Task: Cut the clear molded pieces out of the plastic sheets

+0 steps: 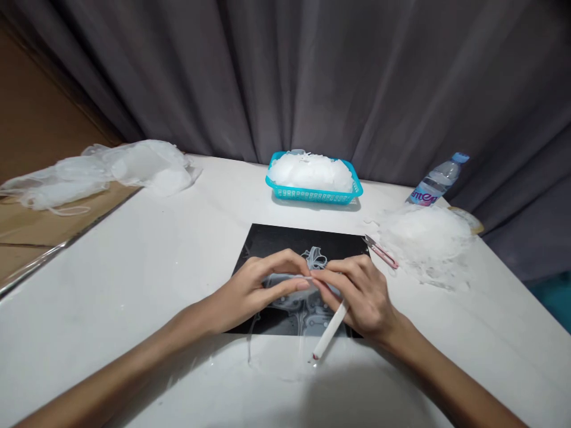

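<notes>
My left hand [261, 285] and my right hand [357, 291] meet over a black mat [276, 238] in the middle of the white table [156, 267]. Both pinch a thin, clear plastic piece [314, 261] that lies on the mat between their fingertips. My right hand also grips a white pen-like tool [330, 330], whose tail points down toward the table's near edge. More clear plastic shapes spread under my hands and trail off the mat's front edge.
A turquoise basket [312, 193] heaped with white pieces stands behind the mat. Right of it lie a pile of white material [426, 241], small pink snips [381, 252] and a water bottle [435, 181]. Clear plastic bags [111, 172] lie at the far left. A grey curtain hangs behind.
</notes>
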Demonstrator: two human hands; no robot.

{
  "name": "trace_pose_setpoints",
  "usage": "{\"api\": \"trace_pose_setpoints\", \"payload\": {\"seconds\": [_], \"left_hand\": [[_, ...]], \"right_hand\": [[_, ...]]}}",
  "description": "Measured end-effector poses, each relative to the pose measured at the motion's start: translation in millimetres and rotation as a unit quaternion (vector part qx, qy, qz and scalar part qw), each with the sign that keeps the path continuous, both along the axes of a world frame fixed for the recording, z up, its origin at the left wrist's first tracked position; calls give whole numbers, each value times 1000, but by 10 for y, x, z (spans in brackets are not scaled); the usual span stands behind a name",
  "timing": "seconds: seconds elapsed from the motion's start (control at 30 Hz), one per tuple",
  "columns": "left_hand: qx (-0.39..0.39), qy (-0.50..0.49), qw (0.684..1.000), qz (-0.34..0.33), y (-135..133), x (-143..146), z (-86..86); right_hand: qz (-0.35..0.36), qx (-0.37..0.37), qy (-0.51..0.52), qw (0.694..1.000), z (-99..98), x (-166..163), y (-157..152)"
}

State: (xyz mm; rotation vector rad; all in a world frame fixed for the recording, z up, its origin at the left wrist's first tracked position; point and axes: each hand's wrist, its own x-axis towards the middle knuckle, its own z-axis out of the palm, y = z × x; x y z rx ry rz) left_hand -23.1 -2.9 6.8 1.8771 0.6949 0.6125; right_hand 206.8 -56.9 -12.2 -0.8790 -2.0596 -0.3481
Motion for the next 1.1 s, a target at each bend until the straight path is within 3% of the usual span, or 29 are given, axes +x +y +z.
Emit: {"api": "trace_pose_setpoints", "payload": {"seconds": [0.07,0.13,0.23,0.3,0.63,0.8,0.97,1.1], "left_hand": [[29,19,999,15,-7,2,-8],[37,30,998,34,-3,-3,-21],[7,29,998,50,22,-17,-41],[-19,26,998,52,42,-23,-59],[-107,3,993,41,64,8,-161],[-42,-6,998,42,29,-6,-147],[51,49,997,18,12,-40,-179],[46,33,998,5,12,-37,-209]], "right_hand": [[-1,-8,-5,1000,-9,-5,21],[-5,-62,7,998,-23,-6,48],[8,-167,5,986,-61,4,92],[17,-191,-15,981,-96,15,114],[68,-192,39,978,-72,40,155],[70,-169,60,981,-46,52,153],[66,-88,10,994,-43,55,147],[49,-56,-31,997,-45,56,145]]}}
